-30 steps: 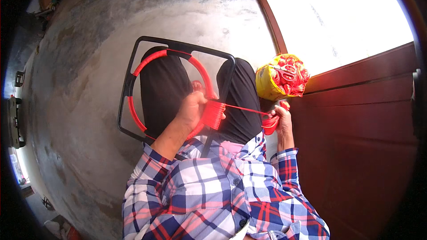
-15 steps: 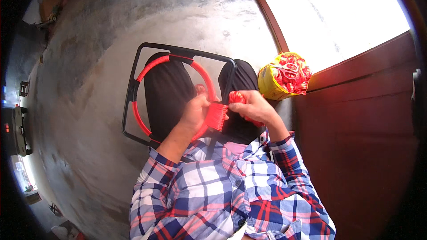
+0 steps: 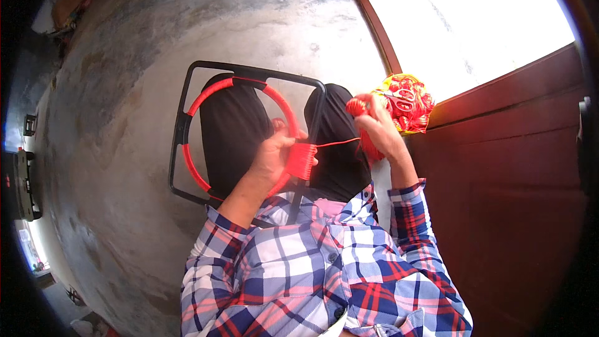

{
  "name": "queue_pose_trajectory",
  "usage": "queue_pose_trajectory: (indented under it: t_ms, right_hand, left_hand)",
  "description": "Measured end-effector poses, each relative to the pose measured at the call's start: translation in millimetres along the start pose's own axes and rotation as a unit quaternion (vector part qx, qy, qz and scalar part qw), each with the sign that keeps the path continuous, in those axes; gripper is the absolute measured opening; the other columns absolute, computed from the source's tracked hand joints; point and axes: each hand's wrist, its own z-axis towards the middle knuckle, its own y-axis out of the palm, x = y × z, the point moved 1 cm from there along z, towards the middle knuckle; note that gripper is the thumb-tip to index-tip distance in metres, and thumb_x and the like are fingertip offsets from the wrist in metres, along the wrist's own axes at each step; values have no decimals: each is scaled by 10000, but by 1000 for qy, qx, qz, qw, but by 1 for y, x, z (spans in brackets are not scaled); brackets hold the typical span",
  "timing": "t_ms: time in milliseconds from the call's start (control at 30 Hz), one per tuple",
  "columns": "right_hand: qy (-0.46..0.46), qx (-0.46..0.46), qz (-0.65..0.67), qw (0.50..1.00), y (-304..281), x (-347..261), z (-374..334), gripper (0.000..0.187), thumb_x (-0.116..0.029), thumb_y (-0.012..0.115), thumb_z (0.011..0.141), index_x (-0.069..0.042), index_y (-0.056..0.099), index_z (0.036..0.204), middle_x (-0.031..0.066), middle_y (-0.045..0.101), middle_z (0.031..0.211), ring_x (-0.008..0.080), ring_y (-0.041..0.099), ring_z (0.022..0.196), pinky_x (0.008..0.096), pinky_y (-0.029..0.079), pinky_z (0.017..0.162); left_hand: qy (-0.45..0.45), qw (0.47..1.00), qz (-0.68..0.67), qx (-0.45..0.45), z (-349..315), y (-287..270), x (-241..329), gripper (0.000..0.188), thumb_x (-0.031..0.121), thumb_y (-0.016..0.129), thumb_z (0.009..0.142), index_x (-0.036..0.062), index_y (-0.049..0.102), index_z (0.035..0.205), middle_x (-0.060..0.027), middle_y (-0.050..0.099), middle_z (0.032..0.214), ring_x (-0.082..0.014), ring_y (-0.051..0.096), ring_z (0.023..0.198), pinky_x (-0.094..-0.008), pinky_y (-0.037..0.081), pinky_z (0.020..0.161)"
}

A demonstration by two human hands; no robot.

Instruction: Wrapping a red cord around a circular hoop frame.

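Observation:
A black rectangular frame [image 3: 287,77] with a round inner ring lies across my lap. Red cord is wound around sections of the ring [image 3: 284,105], and a broad red band of side-by-side strands [image 3: 302,161] joins the ring to the frame's right bar. My left hand [image 3: 272,157] is closed on the ring beside this band; some fingers are hidden behind it. Out to the right, my right hand [image 3: 380,130] grips a bundle of red cord [image 3: 357,106], part of which hangs below the fist. One strand [image 3: 339,143] runs taut from the band to the right hand.
Past my right hand stands a yellow bag [image 3: 399,78] filled with red cord [image 3: 417,107], with what looks like scissors on top. A dark red door panel [image 3: 499,193] is at the right. Grey concrete floor [image 3: 118,150] spreads out to the left.
My right hand has moved right and slightly up with the cord bundle, away from the band. A strand now stretches between them. The left hand stays on the ring.

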Motion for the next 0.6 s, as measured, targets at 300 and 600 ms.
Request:
queue_pose_trajectory:
  t_ms: [300,600]
  right_hand:
    - [-366,-147,-349,850,79,-67,7,390,-295,740,680,-113,614,1002,64,587,1108,275,557,1095,422,499,752]
    - [-226,16,-151,962,52,7,-5,168,-153,745,708,-74,646,819,80,616,911,270,614,894,376,507,773]
  left_hand:
    - [290,933,205,55,-7,17,2,325,130,475,881,41,484,1194,-90,556,1123,-166,568,962,-297,459,863]
    - [147,982,35,111,4,-13,-4,485,-86,405,687,-11,545,1145,-132,628,1068,-237,624,1001,-372,505,892]
